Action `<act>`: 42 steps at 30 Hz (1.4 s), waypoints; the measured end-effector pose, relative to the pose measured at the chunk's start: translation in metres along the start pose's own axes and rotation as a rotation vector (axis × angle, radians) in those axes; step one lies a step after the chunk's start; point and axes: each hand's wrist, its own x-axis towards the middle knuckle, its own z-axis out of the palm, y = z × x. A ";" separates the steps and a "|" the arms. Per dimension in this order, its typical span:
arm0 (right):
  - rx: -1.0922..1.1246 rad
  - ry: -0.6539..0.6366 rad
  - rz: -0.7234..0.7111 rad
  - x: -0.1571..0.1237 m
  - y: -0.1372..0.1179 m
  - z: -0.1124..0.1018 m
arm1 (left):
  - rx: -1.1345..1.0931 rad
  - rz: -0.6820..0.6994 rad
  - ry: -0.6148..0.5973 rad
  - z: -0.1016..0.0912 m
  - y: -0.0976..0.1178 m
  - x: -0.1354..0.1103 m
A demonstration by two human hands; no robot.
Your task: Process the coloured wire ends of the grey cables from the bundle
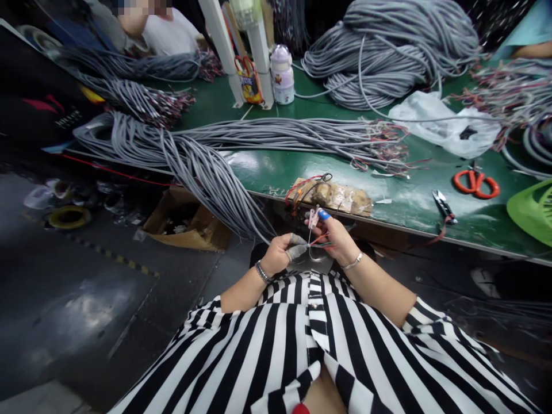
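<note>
My left hand (278,254), with grey covers on its thumb and finger, is closed on the end of a grey cable. Thin red, white and dark inner wires (319,238) fan out from that end towards my right hand (340,240). The right hand wears a blue cover on its thumb and pinches a small pale pink clip-like tool (313,218). A white strand runs between this tool and the cable end. From the table, a thick bundle of grey cables (211,175) hangs down to my left hand. Just beyond both hands, a worn wooden block (345,196) lies at the table edge.
Orange-handled scissors (475,183) and small cutters (443,204) lie on the green table (267,172) at right, near a green basket (532,213). Behind are coiled cable (388,52), a plastic bag (444,121) and a bottle (282,75). A cardboard box (190,221) stands below left. Other people sit opposite.
</note>
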 end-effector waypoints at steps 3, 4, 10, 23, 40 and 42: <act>0.024 -0.026 0.019 0.001 0.003 -0.005 | 0.018 0.004 0.001 -0.002 0.004 -0.005; 0.026 -0.034 0.034 0.001 0.003 -0.007 | 0.030 0.007 -0.002 -0.003 0.006 -0.008; -0.054 -0.044 0.089 -0.009 0.002 -0.022 | 0.223 0.157 -0.037 -0.012 0.014 -0.029; -0.908 -0.289 -0.350 -0.053 -0.008 -0.026 | 0.663 0.341 -0.027 -0.022 0.000 -0.031; -0.514 -0.387 -0.023 -0.065 -0.006 -0.019 | 0.659 0.372 -0.185 -0.043 0.025 -0.008; -0.492 -0.325 -0.133 -0.064 -0.005 -0.021 | 0.507 0.280 -0.223 -0.044 0.028 -0.006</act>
